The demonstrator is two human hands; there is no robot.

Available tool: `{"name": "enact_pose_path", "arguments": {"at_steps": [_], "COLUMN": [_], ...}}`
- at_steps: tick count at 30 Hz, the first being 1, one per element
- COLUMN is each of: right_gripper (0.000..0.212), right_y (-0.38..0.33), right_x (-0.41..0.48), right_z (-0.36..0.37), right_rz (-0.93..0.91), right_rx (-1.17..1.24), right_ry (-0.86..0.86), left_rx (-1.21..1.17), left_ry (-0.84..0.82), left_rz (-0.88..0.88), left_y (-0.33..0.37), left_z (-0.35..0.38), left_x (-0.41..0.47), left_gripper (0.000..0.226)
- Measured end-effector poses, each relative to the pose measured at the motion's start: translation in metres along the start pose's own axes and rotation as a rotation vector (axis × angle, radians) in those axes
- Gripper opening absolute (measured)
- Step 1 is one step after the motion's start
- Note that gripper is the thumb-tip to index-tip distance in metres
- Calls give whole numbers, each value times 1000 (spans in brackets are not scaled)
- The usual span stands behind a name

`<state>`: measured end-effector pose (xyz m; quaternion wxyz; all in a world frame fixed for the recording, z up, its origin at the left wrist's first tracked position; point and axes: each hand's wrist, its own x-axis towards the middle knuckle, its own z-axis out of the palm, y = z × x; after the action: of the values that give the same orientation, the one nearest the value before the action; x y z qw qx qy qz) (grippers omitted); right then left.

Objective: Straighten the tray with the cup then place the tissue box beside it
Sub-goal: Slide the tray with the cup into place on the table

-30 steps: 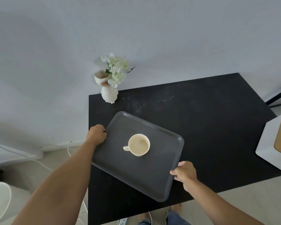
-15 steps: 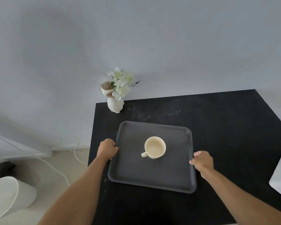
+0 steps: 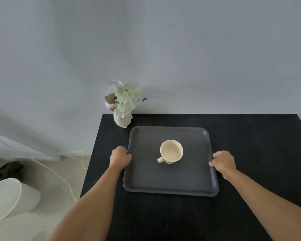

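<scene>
Grey tray (image 3: 170, 178) lies square on the table (image 3: 250, 153), both hands' fingers (image 3: 128, 156) curled on its side rims, cup (image 3: 171, 151) between them. Straightening looks done; tissue box out of view.

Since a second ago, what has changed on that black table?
The tray was turned from a diagonal slant to sit square with the table edge. The left hand and right hand kept gripping its sides throughout. The cup stayed upright mid-tray; the flower vase stayed put.
</scene>
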<state>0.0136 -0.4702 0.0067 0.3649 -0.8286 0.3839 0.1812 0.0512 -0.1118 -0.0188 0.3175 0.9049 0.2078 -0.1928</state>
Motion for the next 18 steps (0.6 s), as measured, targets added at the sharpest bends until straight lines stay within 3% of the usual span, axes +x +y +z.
{"name": "enact_pose_path", "arguments": {"at_steps": [18], "right_gripper": [45], "right_y": [-37], "right_x": [65], "right_z": [-14], "right_rz": [-100], "right_rx": [21], "right_ry": [32], "left_rx": [39], "left_ry": [62], "left_rz": [-8], "left_y": [41], "left_z": [9], "left_x": [55], "left_gripper": [30]}}
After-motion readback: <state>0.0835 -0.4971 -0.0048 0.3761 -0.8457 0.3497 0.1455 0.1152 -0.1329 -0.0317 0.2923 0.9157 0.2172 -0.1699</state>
